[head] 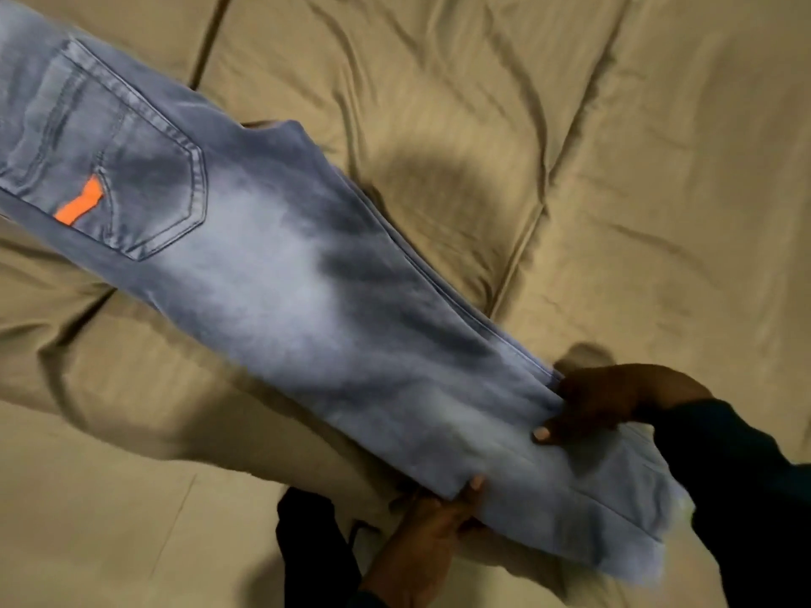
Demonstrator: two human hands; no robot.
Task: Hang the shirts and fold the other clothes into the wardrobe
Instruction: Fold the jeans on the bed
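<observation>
— Where do the jeans [281,265] lie against the fingers?

— The faded blue jeans stretch away from both hands, up and to the left across the tan quilt [592,147], with the legs laid one on the other. The back pocket [131,168] with its orange tab [79,204] is at the far end from the fingers; the leg cuffs are at the near end, past the hands.

— And the right hand [614,401]?

— It pinches the far edge of the legs: the thumb lies on top of the denim and the other fingers are tucked under the seam.

— The left hand [434,533]?

— It grips the near edge from below, one fingertip curling up over the cloth. The rest of its fingers are hidden beneath the fabric.

— What lies beyond that?

— Dark sleeves [746,498] cover both arms, and the creased, stitched quilt spreads under everything, touching the jeans along most of their length.
</observation>
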